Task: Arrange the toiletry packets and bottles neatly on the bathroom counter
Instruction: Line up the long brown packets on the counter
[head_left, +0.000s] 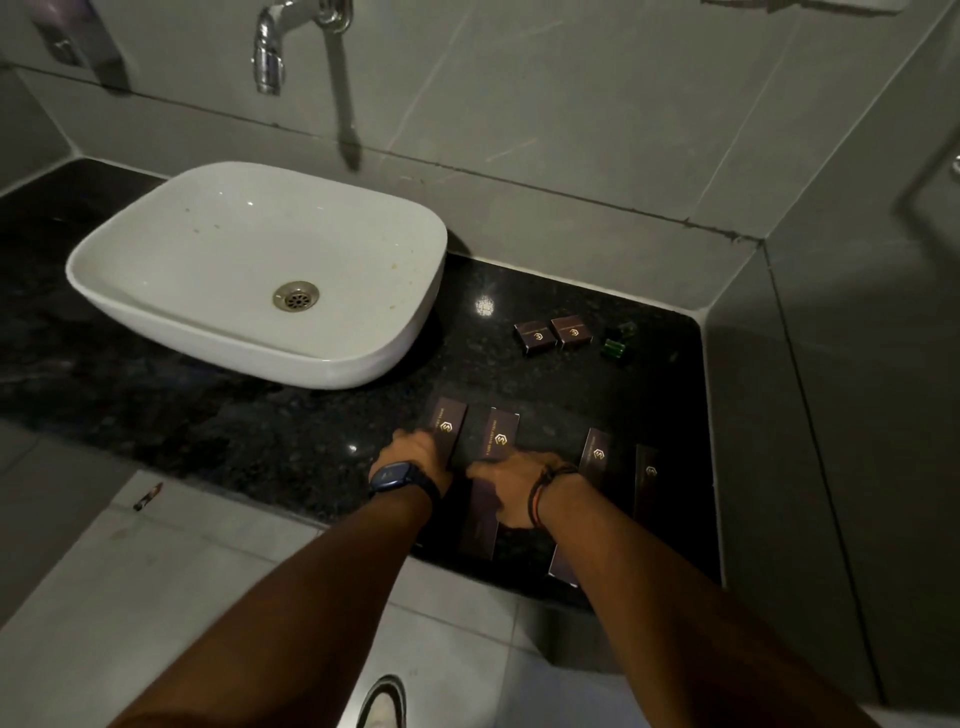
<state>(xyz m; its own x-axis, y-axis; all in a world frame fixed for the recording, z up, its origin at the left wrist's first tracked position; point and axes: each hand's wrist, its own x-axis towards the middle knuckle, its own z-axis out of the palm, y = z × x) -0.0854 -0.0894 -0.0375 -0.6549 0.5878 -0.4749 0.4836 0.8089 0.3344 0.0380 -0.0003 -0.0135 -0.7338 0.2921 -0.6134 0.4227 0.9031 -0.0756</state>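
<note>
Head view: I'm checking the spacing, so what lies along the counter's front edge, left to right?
Left hand → first long box → second long box → right hand → third long box → fourth long box.

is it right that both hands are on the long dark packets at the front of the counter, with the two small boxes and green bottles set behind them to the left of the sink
Not quite. The head view shows the two small boxes and green bottles to the right of the sink, not the left. The rest holds: the left hand and right hand are on the long dark packets at the counter's front.
</note>
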